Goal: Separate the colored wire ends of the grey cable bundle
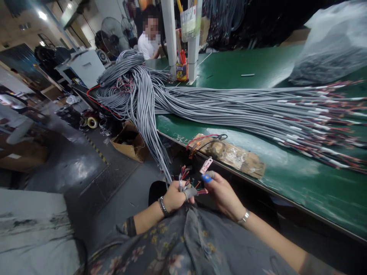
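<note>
My left hand [176,196] is closed around the lower end of a bundle of grey cables [162,160]. Thin coloured wires [189,181] fan out above its fingers, and grey tape wraps its thumb. Just to the right, my right hand [223,193] is pinched, with a blue cover on the thumb and a grey wrap on another finger. A small flat pale-pink piece [206,165] with a hole at its upper end sticks out from these fingertips. The hidden part of its grip cannot be made out. The right fingers are apart from the wires.
Many more grey cables [229,103] stretch along the green table [292,183], their stripped ends at right. A worn wooden board [232,154] lies at the near edge. A plastic bag [329,46] stands behind, a cardboard box [130,143] below. A person [148,42] sits across.
</note>
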### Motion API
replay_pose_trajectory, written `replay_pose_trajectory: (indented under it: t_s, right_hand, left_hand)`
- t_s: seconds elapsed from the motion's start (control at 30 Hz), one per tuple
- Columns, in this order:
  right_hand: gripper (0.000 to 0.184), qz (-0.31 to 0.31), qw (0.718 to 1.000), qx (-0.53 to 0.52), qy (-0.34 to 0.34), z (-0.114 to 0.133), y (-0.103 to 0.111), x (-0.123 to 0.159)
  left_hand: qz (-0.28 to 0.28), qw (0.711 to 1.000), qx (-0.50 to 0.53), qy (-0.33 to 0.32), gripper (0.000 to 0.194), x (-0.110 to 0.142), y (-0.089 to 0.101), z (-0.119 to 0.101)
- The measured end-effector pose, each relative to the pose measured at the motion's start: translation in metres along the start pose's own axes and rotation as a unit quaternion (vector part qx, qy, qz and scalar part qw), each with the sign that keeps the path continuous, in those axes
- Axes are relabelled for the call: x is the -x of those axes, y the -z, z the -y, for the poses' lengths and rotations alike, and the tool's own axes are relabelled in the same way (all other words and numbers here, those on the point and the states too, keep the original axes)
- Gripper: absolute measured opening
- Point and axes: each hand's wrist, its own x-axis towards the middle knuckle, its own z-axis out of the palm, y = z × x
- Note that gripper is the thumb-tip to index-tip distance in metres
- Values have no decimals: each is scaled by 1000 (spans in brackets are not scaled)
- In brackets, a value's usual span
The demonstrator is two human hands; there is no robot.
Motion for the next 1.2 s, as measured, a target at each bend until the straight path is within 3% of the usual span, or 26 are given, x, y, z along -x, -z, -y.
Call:
replay_pose_trajectory:
  t_s: [0.07,0.2,0.43,0.67,0.83,0.97,1.1,1.2]
  right_hand:
    - [39,-16,999,-42,-6,4,3,0]
    - [39,51,997,-34,-51,9,4,4]
    - [47,117,988,76,-62,11,-7,5]
    - [40,66,993,91,-25,11,-10,8]
    - [34,29,999,9,-32,10,-5,5]
    - [34,103,992,-34,-71,10,-1,4]
    - [40,198,977,11,-78,11,-4,1]
    - [40,193,978,59,-56,12,-8,-1]
  left_hand:
    - [-23,1000,18,-5,47,1,0,0]
    - [-56,997,54,-4,48,0,-1,-3]
    - [-34,998,55,-12,48,-1,-2,-6]
    - [-56,998,43,-8,50,-1,-2,-5]
    - [-66,997,45,-2,49,0,-3,-8]
    - [-44,998,50,18,51,0,-2,-13]
    - [-11,1000,21,12,51,-1,-1,-15]
    - [0,1000,7,6,52,-1,0,-15]
